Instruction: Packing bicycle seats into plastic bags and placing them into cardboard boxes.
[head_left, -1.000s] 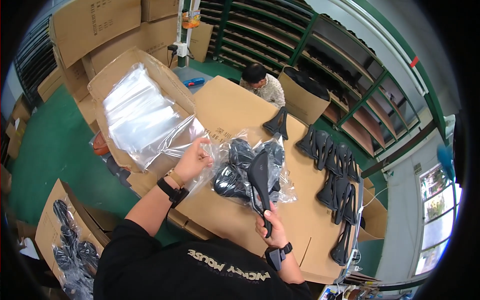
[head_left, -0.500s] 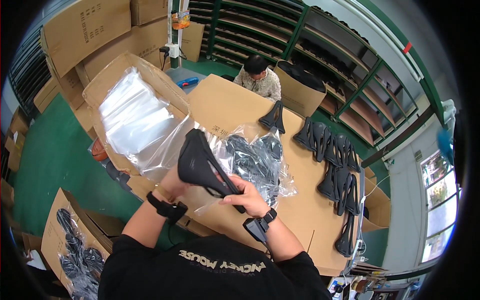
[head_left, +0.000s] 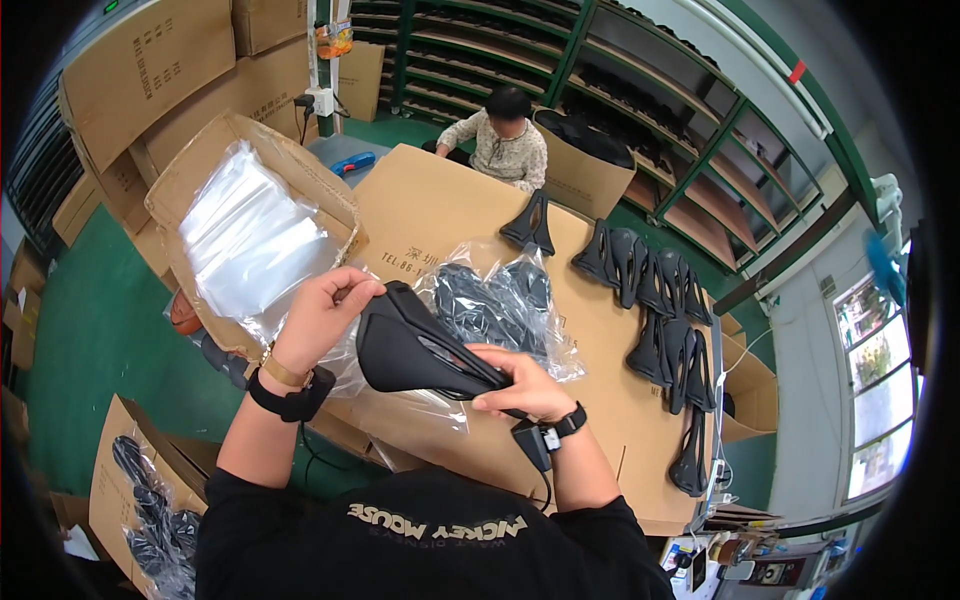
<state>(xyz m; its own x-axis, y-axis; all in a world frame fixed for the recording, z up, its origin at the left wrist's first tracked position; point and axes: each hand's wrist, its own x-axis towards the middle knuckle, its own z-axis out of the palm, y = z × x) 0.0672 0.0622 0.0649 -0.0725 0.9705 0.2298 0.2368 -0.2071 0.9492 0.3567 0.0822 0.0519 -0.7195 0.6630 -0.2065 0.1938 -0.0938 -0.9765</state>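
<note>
A black bicycle saddle point(head_left: 415, 348) lies level in front of me, its wide rear end to the left. My right hand point(head_left: 522, 383) grips its narrow nose from the right. My left hand point(head_left: 322, 312) pinches the mouth of a clear plastic bag point(head_left: 395, 402) at the saddle's wide end; the bag hangs under the saddle. Just behind, on the cardboard-covered table point(head_left: 440, 215), lies a heap of bagged saddles point(head_left: 495, 300).
An open carton of clear bags point(head_left: 250, 235) stands at my left. Bare black saddles point(head_left: 655, 300) stand in rows on the table's right. Another person point(head_left: 503, 140) sits at the far end. A carton of bagged saddles point(head_left: 150, 500) is on the green floor, lower left.
The saddle has swung from upright in my right hand to level between both hands. My left hand left the bag pile and now holds a bag at the saddle's wide end.
</note>
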